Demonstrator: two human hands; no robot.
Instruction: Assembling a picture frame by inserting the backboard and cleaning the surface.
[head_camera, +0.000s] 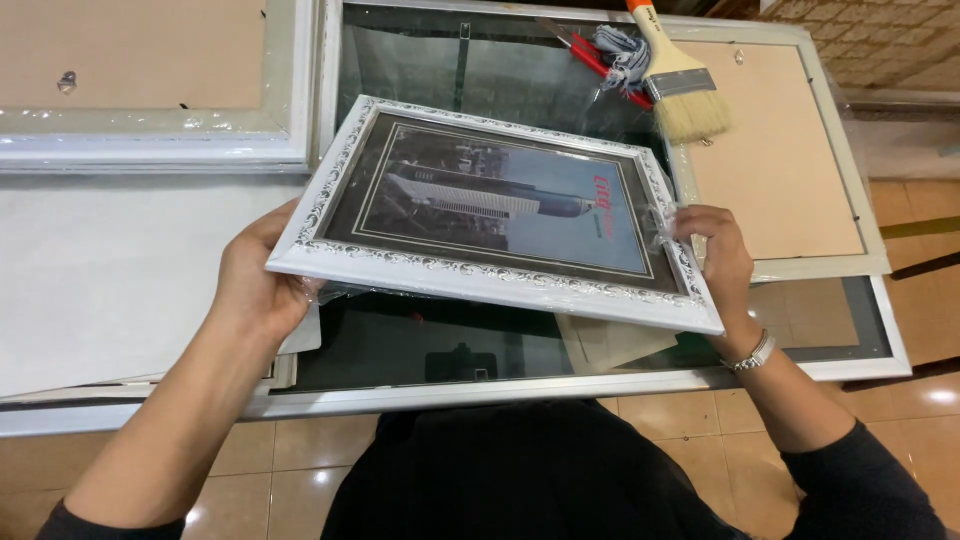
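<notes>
The person holds the white picture frame (490, 215) between both hands: left hand (258, 275) gripping its left edge, right hand (715, 250) pinching plastic wrap at the right corner. Peeling seems under way; next needs a steady pull.

Count: three picture frames (500, 210), two face down; one paintbrush (675, 85); two hands (255, 280); possibly two red-handled tools (590, 55), partly hidden.

Picture frame (490, 275): white with silver scroll pattern, black inner mat, blue-and-grey building print. Paintbrush (676, 82): orange handle, silver ferrule, pale cream bristles. Glass pane (480, 70): dark green tint, white edging. Backing board (775, 160): tan. Paper sheet (110, 270): white. Floor tiles (290, 470): glossy beige. Sleeves black, wristwatch (752, 355) silver.
</notes>
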